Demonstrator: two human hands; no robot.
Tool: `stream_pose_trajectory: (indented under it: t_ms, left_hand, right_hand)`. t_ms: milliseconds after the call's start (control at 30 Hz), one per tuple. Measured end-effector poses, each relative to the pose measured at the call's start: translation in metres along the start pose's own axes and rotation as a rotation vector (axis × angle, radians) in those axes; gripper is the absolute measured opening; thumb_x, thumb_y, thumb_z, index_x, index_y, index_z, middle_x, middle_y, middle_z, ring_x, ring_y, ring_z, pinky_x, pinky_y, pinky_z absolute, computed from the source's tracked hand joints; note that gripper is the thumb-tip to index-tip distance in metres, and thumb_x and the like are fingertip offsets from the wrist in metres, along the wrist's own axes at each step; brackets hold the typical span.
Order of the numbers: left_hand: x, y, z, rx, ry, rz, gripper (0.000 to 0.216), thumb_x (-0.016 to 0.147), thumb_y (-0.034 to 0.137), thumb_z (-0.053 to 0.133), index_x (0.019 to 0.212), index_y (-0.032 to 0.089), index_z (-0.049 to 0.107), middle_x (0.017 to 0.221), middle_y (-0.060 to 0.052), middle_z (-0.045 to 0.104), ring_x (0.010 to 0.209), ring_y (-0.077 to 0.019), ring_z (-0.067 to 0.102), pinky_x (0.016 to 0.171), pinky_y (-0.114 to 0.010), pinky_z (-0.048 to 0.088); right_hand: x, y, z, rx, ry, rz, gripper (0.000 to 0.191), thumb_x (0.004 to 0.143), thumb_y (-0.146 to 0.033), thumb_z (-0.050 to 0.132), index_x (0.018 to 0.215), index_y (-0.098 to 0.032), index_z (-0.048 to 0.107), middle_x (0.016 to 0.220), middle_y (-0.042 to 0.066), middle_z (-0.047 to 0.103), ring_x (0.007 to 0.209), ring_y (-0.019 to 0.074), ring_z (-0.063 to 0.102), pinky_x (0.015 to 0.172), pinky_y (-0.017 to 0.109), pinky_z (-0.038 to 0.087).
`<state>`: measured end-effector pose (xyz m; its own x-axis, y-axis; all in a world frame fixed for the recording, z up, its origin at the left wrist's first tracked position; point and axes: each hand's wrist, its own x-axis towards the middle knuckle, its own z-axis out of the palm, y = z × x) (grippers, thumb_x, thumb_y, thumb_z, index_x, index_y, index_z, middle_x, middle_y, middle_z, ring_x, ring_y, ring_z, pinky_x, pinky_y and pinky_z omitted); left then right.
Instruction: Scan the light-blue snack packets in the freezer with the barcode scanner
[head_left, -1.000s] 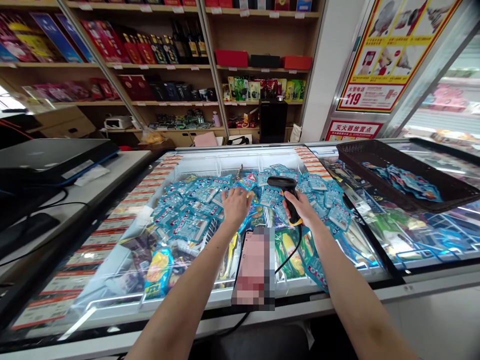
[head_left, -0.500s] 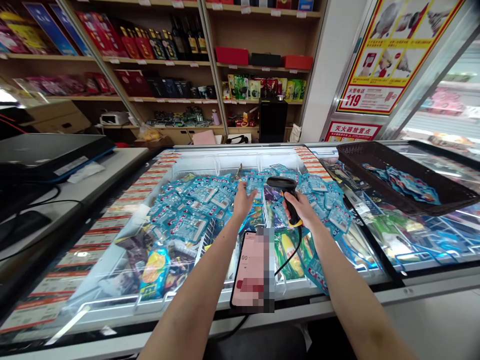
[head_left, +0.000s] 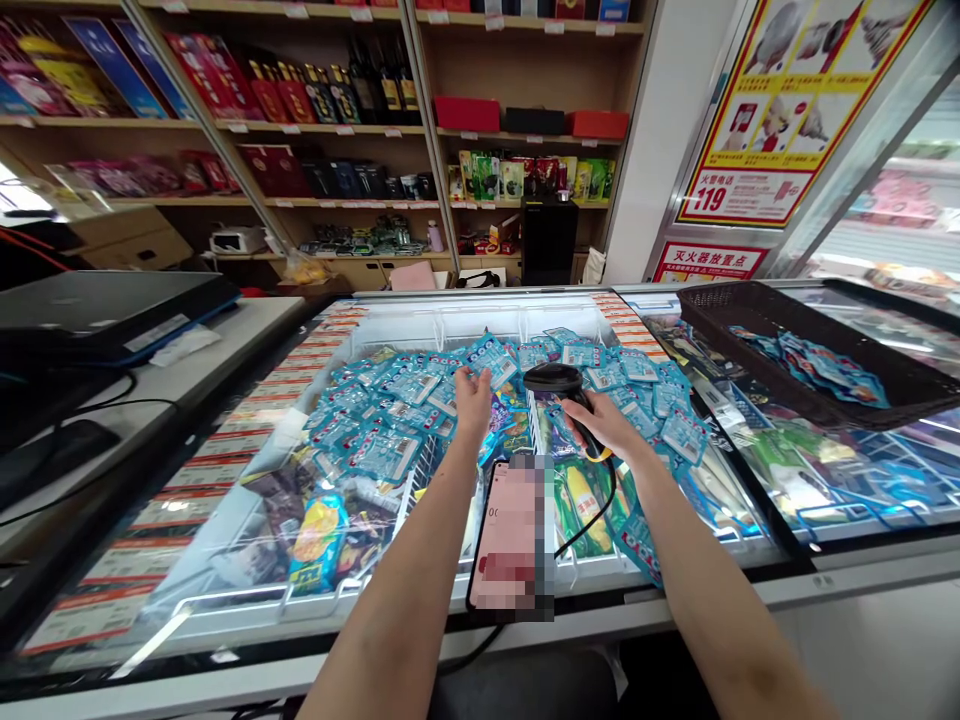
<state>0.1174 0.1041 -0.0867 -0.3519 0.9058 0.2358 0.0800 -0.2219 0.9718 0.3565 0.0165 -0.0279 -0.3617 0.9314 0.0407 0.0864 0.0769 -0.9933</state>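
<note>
My left hand (head_left: pixel 472 400) pinches the edge of a small blue packet (head_left: pixel 495 360) that is tilted above the freezer's glass lid. My right hand (head_left: pixel 607 425) is wrapped around the grip of a black barcode scanner (head_left: pixel 553 378), whose head points left toward that packet. Many similar blue packets (head_left: pixel 386 452) are spread over the glass left of my left hand, and more packets (head_left: pixel 637 365) lie beyond and right of the scanner. A phone (head_left: pixel 506 540), partly blurred out, lies between my forearms.
A brown plastic basket (head_left: pixel 739 345) with blue packets in it rests on the glass at the right. The scanner's black cable (head_left: pixel 592 520) runs down past the phone. At the left is a counter (head_left: pixel 262 320) with a dark flat device (head_left: pixel 135 300). Stocked shelves (head_left: pixel 300 205) stand behind.
The blue packet by my left hand is now raised and tilted, with the fingers closed at its edge. The scanner has shifted slightly left and tilted toward it.
</note>
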Motion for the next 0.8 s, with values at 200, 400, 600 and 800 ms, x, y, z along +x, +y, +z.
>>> stream_pose_trajectory:
  t_ms: [200,400,600,800]
  left_hand:
    - [-0.001,0.002,0.001,0.033,0.000,0.020,0.046,0.085,0.057,0.061,0.108,0.022,0.043,0.069,0.006,0.032,0.054,-0.0089,0.033,0.050,-0.024,0.029]
    - [-0.005,0.010,0.002,0.015,-0.026,0.011,0.048,0.083,0.059,0.061,0.106,0.021,0.044,0.069,0.005,0.035,0.053,-0.0087,0.032,0.049,-0.025,0.028]
    - [-0.005,0.010,0.001,0.041,-0.042,0.011,0.053,0.082,0.062,0.061,0.111,0.021,0.044,0.067,0.006,0.031,0.053,-0.0095,0.033,0.050,-0.026,0.028]
    - [-0.002,0.004,0.001,0.048,-0.051,0.034,0.052,0.084,0.062,0.060,0.111,0.021,0.044,0.066,0.007,0.030,0.051,-0.0093,0.031,0.049,-0.026,0.027]
  right_hand:
    - [-0.001,-0.001,-0.001,-0.008,0.006,-0.015,0.043,0.083,-0.063,0.060,0.079,-0.021,0.052,0.060,-0.002,0.055,0.044,0.0116,0.052,0.040,0.025,0.038]
    - [-0.004,-0.006,0.000,-0.002,-0.010,-0.019,0.041,0.085,-0.061,0.059,0.080,-0.021,0.052,0.062,-0.002,0.055,0.045,0.0118,0.053,0.042,0.025,0.039]
    - [-0.005,-0.009,0.001,0.014,-0.014,0.005,0.041,0.083,-0.062,0.061,0.080,-0.022,0.051,0.061,-0.002,0.056,0.045,0.0121,0.052,0.042,0.026,0.040]
    - [-0.003,-0.004,0.001,0.004,0.001,-0.017,0.043,0.083,-0.063,0.061,0.081,-0.021,0.053,0.062,-0.001,0.057,0.045,0.0122,0.052,0.042,0.025,0.040]
